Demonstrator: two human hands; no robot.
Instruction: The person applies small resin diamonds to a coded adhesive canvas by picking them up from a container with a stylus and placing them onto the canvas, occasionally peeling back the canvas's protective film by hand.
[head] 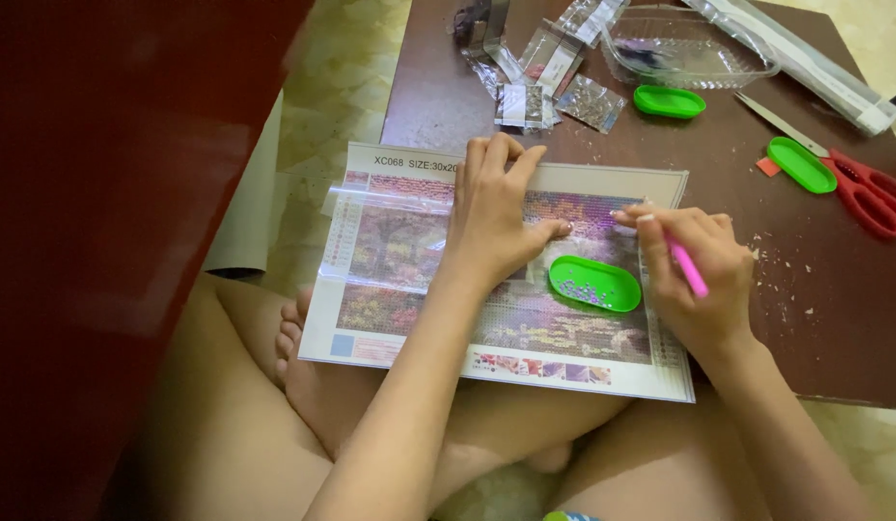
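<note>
Pressing flat, the left hand (491,217) has no grip on anything: its palm and spread fingers lie on the diamond-painting canvas (409,280), thumb stretched toward three o'clock. That canvas hangs half off the near edge of the brown worktop (834,318), over the person's crossed legs, with a clear film peeled back at its nine o'clock side. Just at four o'clock from the left hand a green oval tray (594,284) holding small beads sits on the canvas, between both hands. At three o'clock of the tray, the right hand (694,275) has its grip closed around a pink pen (688,267), fingertips touching the canvas near the left thumb. Farther up the worktop, at twelve o'clock, lie small clear bead packets (549,72) and a clear plastic container (684,48); two more green trays (669,100) and red scissors (868,193) lie toward two o'clock
</note>
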